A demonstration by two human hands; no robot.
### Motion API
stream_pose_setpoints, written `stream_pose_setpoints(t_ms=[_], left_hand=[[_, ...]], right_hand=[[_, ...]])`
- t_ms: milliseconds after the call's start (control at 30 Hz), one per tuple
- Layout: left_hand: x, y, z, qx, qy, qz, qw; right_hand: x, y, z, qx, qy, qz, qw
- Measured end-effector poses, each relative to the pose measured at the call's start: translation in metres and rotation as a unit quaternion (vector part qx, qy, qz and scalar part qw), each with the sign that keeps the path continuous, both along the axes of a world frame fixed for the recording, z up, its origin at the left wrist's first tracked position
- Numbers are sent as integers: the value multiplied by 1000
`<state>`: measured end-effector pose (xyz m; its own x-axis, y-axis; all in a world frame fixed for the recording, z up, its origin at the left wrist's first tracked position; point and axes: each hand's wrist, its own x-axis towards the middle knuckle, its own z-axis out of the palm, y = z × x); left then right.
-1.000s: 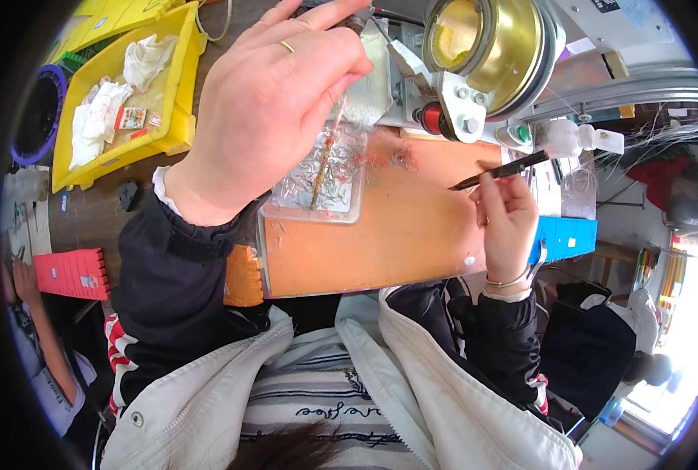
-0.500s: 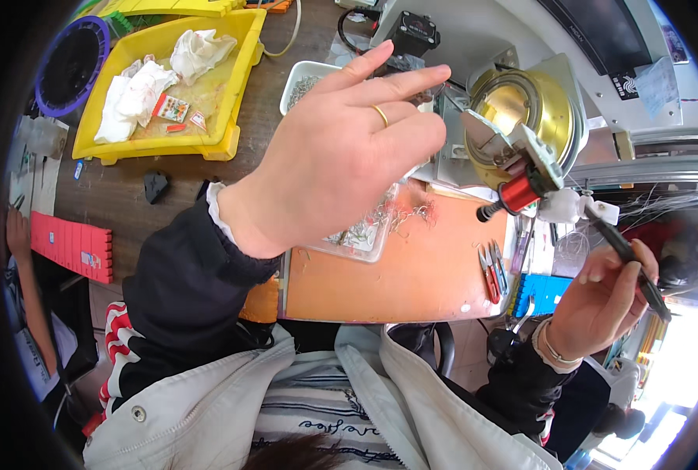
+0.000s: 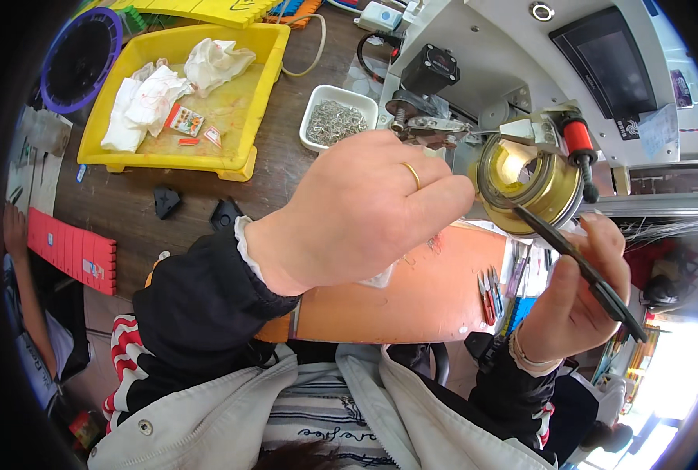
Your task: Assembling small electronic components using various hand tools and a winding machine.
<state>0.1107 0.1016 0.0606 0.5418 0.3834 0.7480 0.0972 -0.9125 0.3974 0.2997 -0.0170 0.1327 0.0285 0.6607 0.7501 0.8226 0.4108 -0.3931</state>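
My left hand (image 3: 364, 211), with a gold ring on one finger, is closed just left of the round brass drum (image 3: 548, 192) of a machine. Its index finger reaches the drum's edge; the fingertips are hidden, so anything pinched there does not show. In my right hand (image 3: 580, 294) I grip slim black tweezers (image 3: 580, 262), slanted so the tip meets the drum's near rim. Above the drum sits a machine arm with a red handle (image 3: 577, 137). Metal linkage (image 3: 439, 129) lies behind my left hand.
A white dish (image 3: 310, 143) of small metal hooks (image 3: 337, 117) stands behind my left hand. Thread snips (image 3: 487, 298) lie on the orange board (image 3: 380, 317). At the left are a yellow tray (image 3: 243, 160) with crumpled cloths and a red foam board (image 3: 71, 251). A person's arm (image 3: 32, 290) shows beyond.
The red-handled arm has swung up and back from in front of the drum. My left hand has closed from spread fingers and moved right. My right hand brought the tweezers' tip to the drum.
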Motion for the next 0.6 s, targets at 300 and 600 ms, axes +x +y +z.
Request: stream_pose_setpoints(t_ms=[300,600], left_hand=[[-3,1,2,-53,8,-41,998],[0,1,-2,-45,5,-42,998]], right_hand=[[-6,30,-6,-59,24,-67,996],[0,43,-11,-39,-117,-70,990]])
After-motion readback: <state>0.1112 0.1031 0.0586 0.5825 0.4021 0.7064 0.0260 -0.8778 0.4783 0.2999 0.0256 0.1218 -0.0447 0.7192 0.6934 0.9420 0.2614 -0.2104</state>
